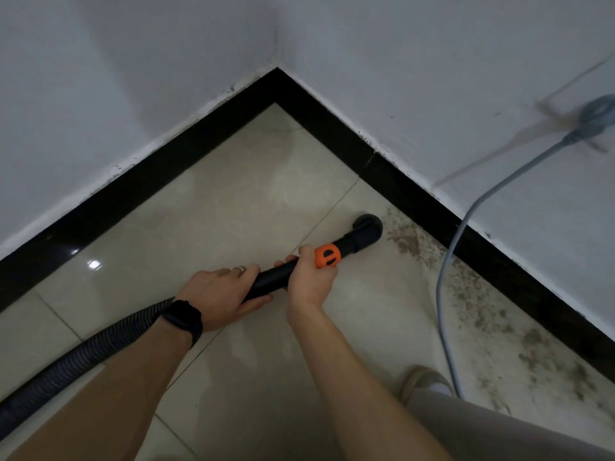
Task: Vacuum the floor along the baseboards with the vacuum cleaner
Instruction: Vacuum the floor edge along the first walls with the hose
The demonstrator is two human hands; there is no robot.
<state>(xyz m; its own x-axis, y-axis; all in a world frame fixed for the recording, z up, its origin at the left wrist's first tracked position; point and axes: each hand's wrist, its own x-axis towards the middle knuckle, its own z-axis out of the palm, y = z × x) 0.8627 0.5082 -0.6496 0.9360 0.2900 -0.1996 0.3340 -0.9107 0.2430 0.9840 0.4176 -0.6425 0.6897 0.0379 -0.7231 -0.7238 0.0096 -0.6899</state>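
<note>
I hold a black vacuum wand (276, 277) with both hands over a beige tiled floor (239, 201). My left hand (219, 294), with a ring and a black wristband, grips the wand's rear end where the ribbed black hose (66, 371) joins. Ahead of it, my right hand (311, 277) is curled round the wand just behind an orange collar (327, 255). The round black nozzle (367, 229) sits on the floor at the near end of a band of brown dirt (412, 242) along the right-hand black baseboard (416, 197).
The two black baseboards meet in a corner (276, 84) under white walls. A grey cable (466, 221) hangs from a wall socket (595, 118) at right and trails across the dirty floor strip. My foot (422, 380) and grey trouser leg are at the lower right.
</note>
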